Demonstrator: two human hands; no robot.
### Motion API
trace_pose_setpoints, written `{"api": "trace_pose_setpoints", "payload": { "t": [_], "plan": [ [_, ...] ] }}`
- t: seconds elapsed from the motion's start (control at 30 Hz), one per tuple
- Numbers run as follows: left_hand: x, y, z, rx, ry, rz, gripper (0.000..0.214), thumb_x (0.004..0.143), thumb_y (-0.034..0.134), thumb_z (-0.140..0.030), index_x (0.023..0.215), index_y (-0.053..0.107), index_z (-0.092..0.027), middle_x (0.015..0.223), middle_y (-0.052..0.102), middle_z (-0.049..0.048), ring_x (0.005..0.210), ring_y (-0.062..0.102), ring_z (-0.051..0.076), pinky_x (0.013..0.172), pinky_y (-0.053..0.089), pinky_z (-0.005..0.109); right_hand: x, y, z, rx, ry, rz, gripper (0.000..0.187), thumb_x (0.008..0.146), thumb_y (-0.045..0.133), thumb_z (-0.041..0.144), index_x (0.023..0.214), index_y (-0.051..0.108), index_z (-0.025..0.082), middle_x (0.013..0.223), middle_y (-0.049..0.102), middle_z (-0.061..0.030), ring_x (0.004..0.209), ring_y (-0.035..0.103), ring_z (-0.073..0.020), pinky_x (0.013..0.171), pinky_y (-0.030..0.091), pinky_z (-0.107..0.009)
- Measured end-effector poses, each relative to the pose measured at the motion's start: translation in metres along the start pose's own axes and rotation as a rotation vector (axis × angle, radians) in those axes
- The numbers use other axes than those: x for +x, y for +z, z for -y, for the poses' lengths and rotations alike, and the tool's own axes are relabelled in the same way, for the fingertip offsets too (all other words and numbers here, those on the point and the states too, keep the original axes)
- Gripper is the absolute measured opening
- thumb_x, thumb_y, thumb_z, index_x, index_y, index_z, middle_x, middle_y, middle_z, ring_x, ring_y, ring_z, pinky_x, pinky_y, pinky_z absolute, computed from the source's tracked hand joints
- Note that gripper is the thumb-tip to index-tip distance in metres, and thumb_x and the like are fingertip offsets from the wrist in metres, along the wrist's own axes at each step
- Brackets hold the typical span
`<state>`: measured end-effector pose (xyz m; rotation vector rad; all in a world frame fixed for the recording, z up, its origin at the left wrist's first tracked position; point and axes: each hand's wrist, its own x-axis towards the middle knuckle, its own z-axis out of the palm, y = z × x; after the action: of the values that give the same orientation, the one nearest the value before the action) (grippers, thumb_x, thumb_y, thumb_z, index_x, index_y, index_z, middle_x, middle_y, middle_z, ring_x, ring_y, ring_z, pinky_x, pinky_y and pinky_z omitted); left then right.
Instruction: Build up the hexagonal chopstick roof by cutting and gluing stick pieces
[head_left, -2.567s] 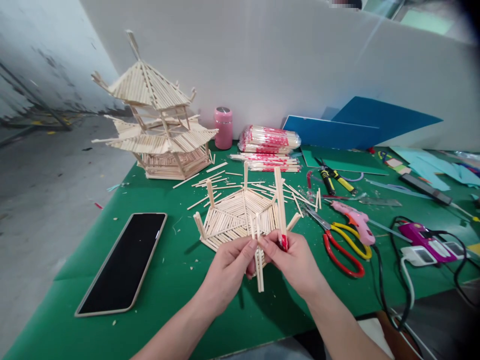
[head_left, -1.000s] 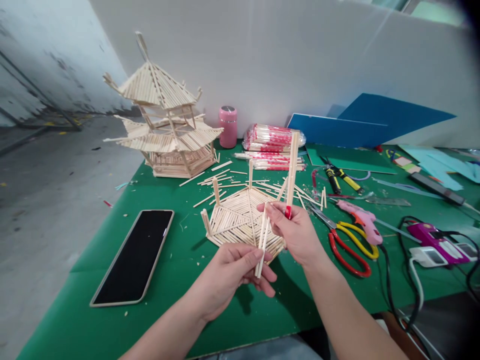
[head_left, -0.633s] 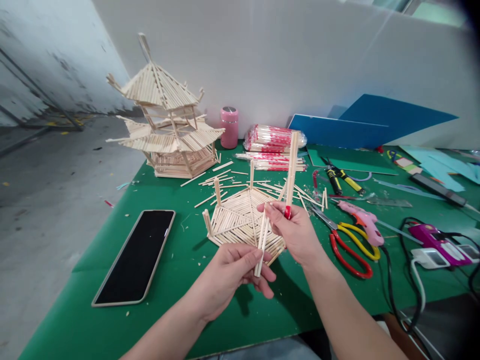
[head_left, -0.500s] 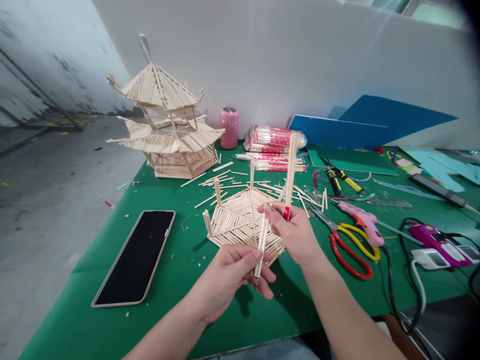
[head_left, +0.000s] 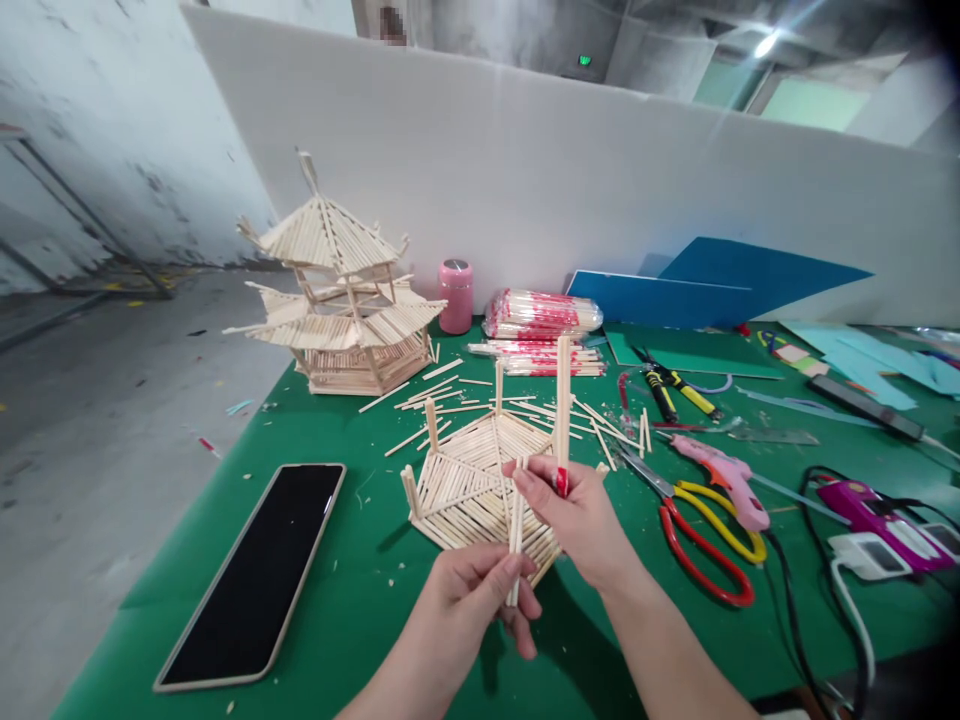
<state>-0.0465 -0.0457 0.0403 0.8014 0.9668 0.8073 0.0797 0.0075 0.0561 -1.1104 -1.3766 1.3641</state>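
Observation:
My left hand point(head_left: 480, 600) is closed, pinching the lower end of a few short wooden sticks point(head_left: 517, 525). The fingers of my right hand point(head_left: 574, 510) touch the upper end of those sticks. Also in my right hand, a pair or small bundle of chopsticks point(head_left: 563, 410) stands upright, with a red paper band low down near my fingers. Beneath both hands lies a hexagonal stick platform point(head_left: 457, 500) with short posts at several corners; my hands hide part of its near right side.
A stick pagoda point(head_left: 330, 320) stands back left, beside a pink flask point(head_left: 455, 297). Packed chopsticks point(head_left: 540, 315) and loose sticks point(head_left: 427, 395) lie behind the platform. A phone point(head_left: 255, 570) is at left; scissors point(head_left: 705, 540), pliers point(head_left: 679, 390) and a pink glue gun point(head_left: 724, 475) at right.
The view has tilted up, so the table things sit lower in the picture. Both hands keep their hold; the short sticks and the chopsticks now look more upright.

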Motion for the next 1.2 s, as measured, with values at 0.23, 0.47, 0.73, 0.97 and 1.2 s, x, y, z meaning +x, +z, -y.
{"api": "trace_pose_setpoints", "payload": {
  "t": [0.23,0.47,0.73,0.97,1.2],
  "plan": [
    [-0.002,0.002,0.001,0.061,0.0,0.007,0.035,0.08,0.048,-0.034,0.058,0.058,-0.009,0.056,0.056,0.0026,0.04,0.05,0.008,0.045,0.034,0.021,-0.003,-0.001,-0.004,-0.017,-0.008,0.046,0.022,0.079,0.053,0.034,0.068,0.059,0.015,0.054,0.033,0.005,0.052,0.029,-0.0083,0.048,0.025,-0.022],
    [-0.001,0.001,-0.004,0.039,-0.046,0.06,0.032,0.081,0.046,-0.033,0.065,0.059,-0.009,0.062,0.063,0.007,0.049,0.058,0.013,0.055,0.041,0.026,-0.001,-0.004,-0.006,-0.074,-0.032,0.034,0.027,0.078,0.053,0.03,0.055,0.048,0.016,0.05,0.027,0.0067,0.049,0.024,-0.0074,0.045,0.02,-0.022],
    [0.004,0.002,-0.009,-0.017,-0.079,0.034,0.023,0.078,0.054,-0.031,0.077,0.06,-0.009,0.065,0.068,0.0069,0.056,0.063,0.016,0.063,0.046,0.029,0.003,-0.004,-0.011,-0.041,0.017,-0.009,0.034,0.077,0.054,0.03,0.05,0.038,0.017,0.048,0.023,0.0082,0.045,0.021,-0.0063,0.042,0.016,-0.022],
    [0.005,0.0,-0.008,-0.093,-0.094,0.037,0.023,0.077,0.055,-0.031,0.078,0.061,-0.009,0.065,0.068,0.0075,0.055,0.063,0.015,0.062,0.045,0.026,0.006,-0.001,-0.012,-0.016,0.035,-0.01,0.036,0.076,0.054,0.032,0.05,0.035,0.018,0.049,0.02,0.0084,0.044,0.02,-0.006,0.041,0.015,-0.022],
    [0.003,0.0,-0.009,-0.038,-0.019,0.05,0.024,0.079,0.051,-0.031,0.074,0.06,-0.01,0.061,0.064,0.0048,0.049,0.059,0.013,0.055,0.042,0.025,0.002,-0.001,-0.004,-0.011,0.038,0.012,0.029,0.076,0.055,0.034,0.056,0.046,0.017,0.049,0.023,0.0082,0.045,0.021,-0.006,0.041,0.016,-0.022]
  ]
}}
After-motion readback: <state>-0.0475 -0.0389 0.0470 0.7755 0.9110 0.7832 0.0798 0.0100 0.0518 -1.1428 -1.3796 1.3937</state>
